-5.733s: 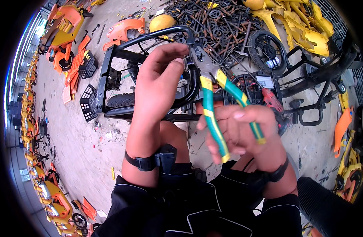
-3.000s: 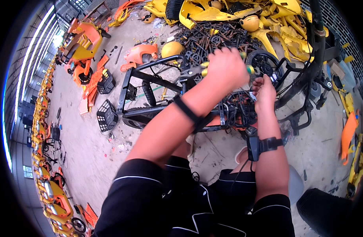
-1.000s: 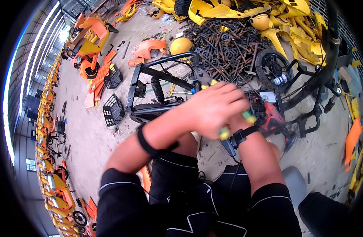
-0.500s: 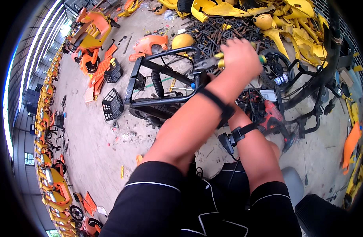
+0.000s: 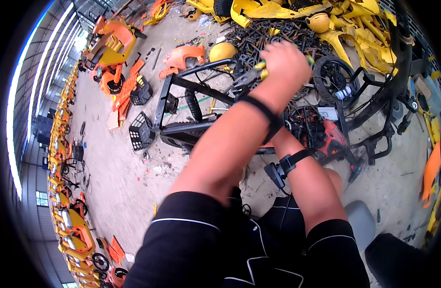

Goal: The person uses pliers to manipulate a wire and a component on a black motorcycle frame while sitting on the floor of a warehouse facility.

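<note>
In the head view, the left hand [image 5: 286, 62], wrapped round the handles of the pliers [image 5: 249, 78] at one o'clock, sits higher than a second ago, which suggests levering at the black frame [image 5: 163, 103]; the pliers' nose points toward eight o'clock, its contact unclear, and the left forearm [image 5: 225, 144] hides the right hand, its state impossible to tell
</note>
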{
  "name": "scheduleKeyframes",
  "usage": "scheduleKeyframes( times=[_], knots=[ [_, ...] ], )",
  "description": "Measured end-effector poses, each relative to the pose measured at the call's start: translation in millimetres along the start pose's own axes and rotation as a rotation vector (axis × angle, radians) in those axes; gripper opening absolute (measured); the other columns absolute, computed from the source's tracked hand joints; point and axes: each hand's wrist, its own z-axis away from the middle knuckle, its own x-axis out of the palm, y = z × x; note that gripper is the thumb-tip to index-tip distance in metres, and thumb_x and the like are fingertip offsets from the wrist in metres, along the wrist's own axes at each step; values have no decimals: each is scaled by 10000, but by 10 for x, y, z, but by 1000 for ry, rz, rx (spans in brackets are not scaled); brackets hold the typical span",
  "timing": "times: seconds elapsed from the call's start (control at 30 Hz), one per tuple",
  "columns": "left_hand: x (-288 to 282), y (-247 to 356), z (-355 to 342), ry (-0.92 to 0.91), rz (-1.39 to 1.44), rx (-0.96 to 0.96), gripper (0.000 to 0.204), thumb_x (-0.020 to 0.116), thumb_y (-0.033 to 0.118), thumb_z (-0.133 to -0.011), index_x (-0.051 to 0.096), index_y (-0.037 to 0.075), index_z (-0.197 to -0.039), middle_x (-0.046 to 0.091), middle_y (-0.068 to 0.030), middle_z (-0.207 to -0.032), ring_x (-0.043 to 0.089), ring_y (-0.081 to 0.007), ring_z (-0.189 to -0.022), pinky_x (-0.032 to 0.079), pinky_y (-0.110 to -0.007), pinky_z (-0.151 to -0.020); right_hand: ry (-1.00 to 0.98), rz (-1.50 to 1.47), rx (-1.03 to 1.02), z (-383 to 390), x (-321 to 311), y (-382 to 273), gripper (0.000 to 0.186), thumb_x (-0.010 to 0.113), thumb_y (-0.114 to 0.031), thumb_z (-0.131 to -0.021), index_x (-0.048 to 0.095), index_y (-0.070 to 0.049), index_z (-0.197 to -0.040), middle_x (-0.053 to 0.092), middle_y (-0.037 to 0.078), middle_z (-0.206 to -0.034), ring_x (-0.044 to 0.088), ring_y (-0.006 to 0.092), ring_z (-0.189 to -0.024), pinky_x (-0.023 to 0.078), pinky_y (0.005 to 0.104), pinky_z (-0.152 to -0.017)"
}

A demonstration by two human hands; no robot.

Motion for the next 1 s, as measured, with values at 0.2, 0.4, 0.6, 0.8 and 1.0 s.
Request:
scheduleKeyframes(
  times=[0.2, 0.4, 0.6, 0.8, 1.0],
  knots=[
    [-46, -14, 121, -33, 19, 76, 623, 669, 333, -853, 573, -69, -1319, 593, -243, -1338, 555, -362, -1281, 428, -467, -1083, -1, 9, 3, 6, -56, 45, 496, 570, -175, -1017, 454, -43, -1480, 572, 126, -1381, 543, 223, -1277, 395, 360, -1141],
    [-454, -1250, 1251, -71, 223, 1225, 666, 786, 179, -526, 597, 70, -1156, 596, -140, -1146, 586, -374, -1040, 495, -452, -946, -16, 0, 12, -28, 92, -151, 492, 572, -177, -1016, 457, -44, -1475, 575, 126, -1377, 546, 224, -1273, 398, 360, -1137],
    [-204, -68, 563, -123, -98, 477, 594, 692, 287, -792, 601, -50, -1272, 661, -194, -1204, 615, -372, -1222, 496, -435, -1023, 6, 11, 22, -42, -54, -64, 488, 574, -179, -1015, 461, -44, -1470, 578, 125, -1374, 549, 226, -1269, 402, 360, -1133],
    [40, 39, -189, -54, -50, -7, 588, 606, 330, -893, 590, -91, -1303, 655, -244, -1303, 617, -386, -1240, 495, -459, -1037, 8, 42, 21, 14, -98, 37, 484, 576, -181, -1014, 464, -45, -1465, 581, 125, -1371, 552, 227, -1265, 405, 361, -1128],
    [-312, -853, 1127, -76, 231, 1094, 604, 741, 129, -552, 602, 41, -1133, 587, -145, -1044, 571, -357, -1030, 479, -443, -915, -18, 24, 38, -112, 7, -61, 480, 579, -183, -1013, 468, -46, -1460, 583, 125, -1367, 555, 228, -1261, 409, 361, -1124]
  ],
)
